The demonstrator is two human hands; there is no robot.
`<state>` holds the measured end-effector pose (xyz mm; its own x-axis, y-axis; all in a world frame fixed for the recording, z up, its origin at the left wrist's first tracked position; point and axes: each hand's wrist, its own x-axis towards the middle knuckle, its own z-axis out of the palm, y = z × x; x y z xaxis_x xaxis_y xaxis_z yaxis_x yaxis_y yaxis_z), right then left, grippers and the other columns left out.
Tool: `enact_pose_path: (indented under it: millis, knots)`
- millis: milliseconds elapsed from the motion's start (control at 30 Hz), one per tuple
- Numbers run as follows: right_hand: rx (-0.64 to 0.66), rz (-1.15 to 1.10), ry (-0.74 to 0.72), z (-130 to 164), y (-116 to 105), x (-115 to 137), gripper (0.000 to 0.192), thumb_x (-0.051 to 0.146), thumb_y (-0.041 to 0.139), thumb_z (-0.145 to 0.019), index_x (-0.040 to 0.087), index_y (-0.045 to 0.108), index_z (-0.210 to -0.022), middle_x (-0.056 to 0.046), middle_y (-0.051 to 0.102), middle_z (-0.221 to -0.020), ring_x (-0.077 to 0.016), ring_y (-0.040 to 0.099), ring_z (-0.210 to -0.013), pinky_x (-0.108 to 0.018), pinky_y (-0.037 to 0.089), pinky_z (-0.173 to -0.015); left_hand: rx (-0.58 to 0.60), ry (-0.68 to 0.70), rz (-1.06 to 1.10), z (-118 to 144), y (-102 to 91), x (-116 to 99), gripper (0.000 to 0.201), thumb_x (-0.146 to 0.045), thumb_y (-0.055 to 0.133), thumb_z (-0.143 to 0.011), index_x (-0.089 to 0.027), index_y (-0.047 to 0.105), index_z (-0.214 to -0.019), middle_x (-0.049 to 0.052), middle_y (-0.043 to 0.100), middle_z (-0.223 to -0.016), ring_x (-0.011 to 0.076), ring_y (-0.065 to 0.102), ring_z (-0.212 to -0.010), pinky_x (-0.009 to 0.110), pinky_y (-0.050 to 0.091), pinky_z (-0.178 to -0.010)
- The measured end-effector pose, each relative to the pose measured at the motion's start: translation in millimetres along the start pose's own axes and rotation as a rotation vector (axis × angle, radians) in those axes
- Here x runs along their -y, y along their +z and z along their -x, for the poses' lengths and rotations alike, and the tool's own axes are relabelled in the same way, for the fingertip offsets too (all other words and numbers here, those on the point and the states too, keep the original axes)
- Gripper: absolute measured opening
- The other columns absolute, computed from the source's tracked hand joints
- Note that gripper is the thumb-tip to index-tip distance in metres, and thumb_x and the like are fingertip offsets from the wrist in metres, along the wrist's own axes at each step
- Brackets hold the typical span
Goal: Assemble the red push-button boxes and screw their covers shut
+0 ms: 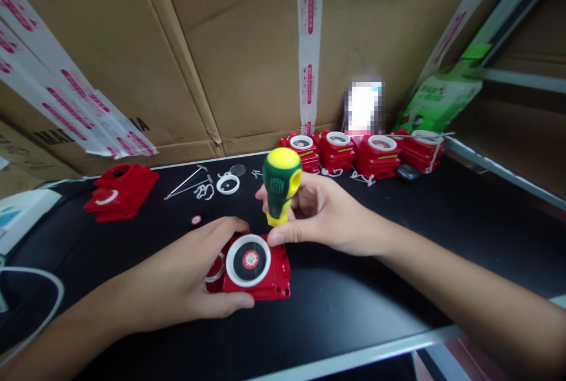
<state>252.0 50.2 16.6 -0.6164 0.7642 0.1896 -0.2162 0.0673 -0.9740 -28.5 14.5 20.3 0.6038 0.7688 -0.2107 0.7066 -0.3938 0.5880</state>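
Observation:
A red box-shaped housing (pixel 277 275) lies on the black tabletop, a white ring (pixel 230 261) framing the dark round window on its top. Inside the window shows a small red-and-white emblem (pixel 250 259). My left hand (pixel 216 275) grips the housing from its left side, thumb in front and fingers behind. In my right hand (pixel 322 210) is a screwdriver with a green and yellow handle (pixel 282 183), held upright just behind the housing. Its shaft and tip cannot be seen. The right thumb rests close to the ring's upper right edge.
Several red housings (pixel 375 157) with white rings stand along the back right. Another red housing (pixel 128 192) sits at the left. Behind my hands lie a loose white ring (pixel 228 184), metal rods (pixel 186 181) and a small emblem disc (pixel 196 220). Cardboard (pixel 247 56) walls the back; a green bottle (pixel 442 95) stands right.

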Motion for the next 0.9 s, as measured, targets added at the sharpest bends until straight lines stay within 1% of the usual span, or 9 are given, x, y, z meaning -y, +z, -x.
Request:
enact_pose_path:
  millis: [67, 200, 333, 433, 533, 633, 733, 800, 900]
  knots:
    - [0.06, 0.054, 0.037, 1, -7, 6, 0.04, 0.027, 0.098, -0.086, 0.016, 0.072, -0.115, 0.008, 0.059, -0.073, -0.0068, 0.05, -0.062, -0.021, 0.042, -0.06, -0.005, -0.005, 0.009, 0, 0.7, 0, 0.066, -0.054, 0.089, -0.089, -0.032, 0.058, -0.143, 0.004, 0.073, -0.137, 0.0305, 0.074, -0.121, 0.042, 0.061, -0.104]
    - [0.134, 0.111, 0.062, 1, -17, 15, 0.036, 0.037, 0.09, -0.095, 0.013, 0.078, -0.119, 0.001, 0.07, -0.085, -0.0086, 0.059, -0.067, -0.022, 0.052, -0.063, 0.021, 0.005, 0.038, -1, -0.6, 1, 0.064, -0.052, 0.089, -0.09, -0.032, 0.058, -0.142, 0.004, 0.074, -0.137, 0.029, 0.076, -0.118, 0.041, 0.061, -0.104]
    - [0.112, 0.136, 0.036, 0, -15, 13, 0.035, 0.039, 0.089, -0.097, 0.013, 0.079, -0.117, 0.0, 0.072, -0.089, -0.0095, 0.061, -0.069, -0.024, 0.054, -0.064, 0.042, -0.008, 0.055, -2, -3.2, -2, 0.061, -0.05, 0.089, -0.091, -0.03, 0.059, -0.141, 0.005, 0.075, -0.135, 0.0297, 0.077, -0.116, 0.041, 0.062, -0.101]
    - [0.065, 0.153, 0.035, -1, -11, 9, 0.036, 0.041, 0.092, -0.092, 0.014, 0.078, -0.112, 0.001, 0.071, -0.082, -0.0108, 0.061, -0.067, -0.025, 0.053, -0.063, 0.044, -0.009, 0.057, -2, -3.3, -4, 0.061, -0.051, 0.089, -0.09, -0.03, 0.06, -0.14, 0.007, 0.075, -0.134, 0.0312, 0.077, -0.115, 0.043, 0.063, -0.1]
    - [0.022, 0.146, 0.044, -1, -9, 7, 0.041, 0.039, 0.1, -0.083, 0.015, 0.077, -0.106, 0.003, 0.068, -0.074, -0.0109, 0.058, -0.064, -0.025, 0.05, -0.062, 0.018, 0.01, 0.031, -2, -2.1, -3, 0.067, -0.053, 0.09, -0.089, -0.03, 0.059, -0.143, 0.008, 0.074, -0.137, 0.0334, 0.076, -0.12, 0.044, 0.062, -0.103]
    - [-0.031, 0.135, 0.053, -2, -6, 6, 0.047, 0.038, 0.108, -0.07, 0.016, 0.073, -0.094, 0.001, 0.07, -0.079, -0.0119, 0.058, -0.067, -0.025, 0.046, -0.059, -0.015, 0.019, 0.007, -1, -1.7, -3, 0.066, -0.053, 0.09, -0.088, -0.03, 0.06, -0.142, 0.008, 0.073, -0.138, 0.0338, 0.074, -0.122, 0.044, 0.06, -0.105]
    - [-0.09, 0.103, 0.046, -3, -2, 3, 0.054, 0.032, 0.112, -0.059, 0.018, 0.068, -0.086, 0.001, 0.072, -0.082, -0.0121, 0.059, -0.069, -0.024, 0.044, -0.057, -0.02, 0.024, -0.012, 0, -2.9, -4, 0.064, -0.053, 0.09, -0.087, -0.03, 0.061, -0.14, 0.006, 0.074, -0.133, 0.0324, 0.075, -0.117, 0.042, 0.06, -0.1]
    - [-0.124, 0.068, 0.027, -4, 1, -1, 0.055, 0.029, 0.112, -0.06, 0.018, 0.066, -0.088, 0.002, 0.072, -0.08, -0.0102, 0.057, -0.064, -0.023, 0.045, -0.056, -0.014, 0.032, -0.025, 0, -3.6, -4, 0.063, -0.053, 0.09, -0.087, -0.03, 0.061, -0.137, 0.006, 0.075, -0.129, 0.0314, 0.075, -0.113, 0.042, 0.06, -0.097]
    - [-0.11, 0.022, 0.013, -5, 0, -5, 0.053, 0.027, 0.109, -0.067, 0.017, 0.07, -0.103, 0.003, 0.073, -0.085, -0.0078, 0.057, -0.059, -0.022, 0.049, -0.054, -0.005, 0.024, -0.015, -1, -3.9, -6, 0.057, -0.052, 0.089, -0.088, -0.029, 0.062, -0.132, 0.005, 0.075, -0.126, 0.0301, 0.075, -0.109, 0.041, 0.06, -0.094]
